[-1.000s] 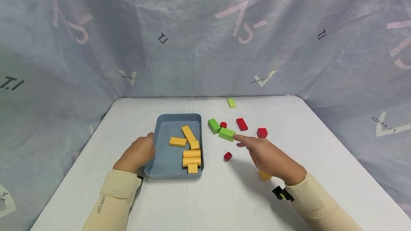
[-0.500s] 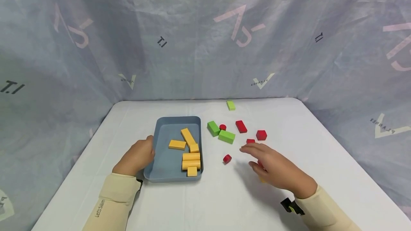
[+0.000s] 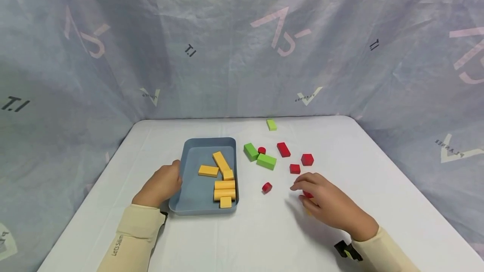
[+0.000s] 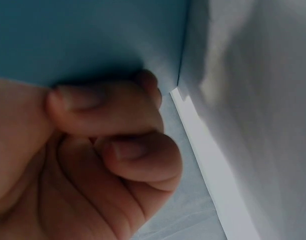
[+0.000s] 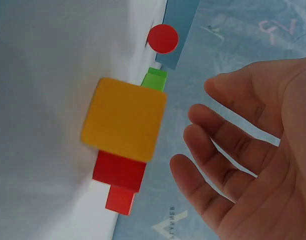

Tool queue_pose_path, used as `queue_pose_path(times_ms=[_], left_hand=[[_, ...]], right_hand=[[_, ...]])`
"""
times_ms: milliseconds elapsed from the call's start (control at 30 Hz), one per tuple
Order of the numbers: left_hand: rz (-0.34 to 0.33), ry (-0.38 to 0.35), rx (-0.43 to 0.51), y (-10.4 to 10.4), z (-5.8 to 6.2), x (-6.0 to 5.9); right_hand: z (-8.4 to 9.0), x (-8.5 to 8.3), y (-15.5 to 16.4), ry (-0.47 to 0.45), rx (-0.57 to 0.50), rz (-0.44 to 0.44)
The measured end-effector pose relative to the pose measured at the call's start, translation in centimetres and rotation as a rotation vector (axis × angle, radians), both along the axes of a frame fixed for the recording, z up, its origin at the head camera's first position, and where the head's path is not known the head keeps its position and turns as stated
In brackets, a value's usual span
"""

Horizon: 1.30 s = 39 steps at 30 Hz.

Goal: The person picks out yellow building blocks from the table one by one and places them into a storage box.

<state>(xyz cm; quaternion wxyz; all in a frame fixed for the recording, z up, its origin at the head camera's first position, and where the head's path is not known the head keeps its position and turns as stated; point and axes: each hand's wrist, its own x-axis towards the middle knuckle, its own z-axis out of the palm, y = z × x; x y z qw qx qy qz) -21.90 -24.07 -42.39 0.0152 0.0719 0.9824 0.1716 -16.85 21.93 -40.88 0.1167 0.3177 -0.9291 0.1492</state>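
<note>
My left hand [image 3: 158, 186] grips the left side of a blue-grey tray [image 3: 193, 190]; in the left wrist view, its curled fingers [image 4: 143, 157] press against the tray wall. Inside the tray, toward its right side, lie several yellow blocks [image 3: 208, 171], some rectangular and some cylindrical. My right hand [image 3: 334, 205] hovers right of the tray with relaxed, spread fingers and holds nothing. Close below it stands a yellow cube [image 5: 124, 119], mostly covered by the hand in the head view. A red block [image 5: 119, 171] shows just beyond that cube.
Right of the tray lie two green blocks [image 3: 266, 161] beside a red disc [image 3: 261, 150]. Other red pieces include a small cylinder [image 3: 266, 187], a flat block [image 3: 283, 149] and a hexagonal-looking block [image 3: 307, 159]. A light green block [image 3: 271, 125] lies near the table's far edge.
My right hand has drawn back from the green block toward the near right, over the yellow cube, uncovering a small red block. The left hand stays on the tray.
</note>
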Motion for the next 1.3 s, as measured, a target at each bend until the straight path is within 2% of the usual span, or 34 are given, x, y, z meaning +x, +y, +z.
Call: queue_pose_path(times_ms=[433,633,967,1300], left_hand=[[0.01,-0.031,-0.005,-0.1,0.1,0.1],[-0.005,0.0,0.0,-0.1,-0.1,-0.2],[0.007,-0.026,-0.019,-0.1,0.0,-0.2],[-0.015,0.012,-0.016,-0.1,-0.1,-0.1]], right_hand=[[-0.8,0.7,1.0,0.021,0.008,-0.056],[-1.0,1.2,1.7,0.028,0.001,-0.102],[-1.2,1.9,2.1,-0.058,0.009,-0.146],[-1.3,1.9,2.0,-0.098,0.026,-0.177]])
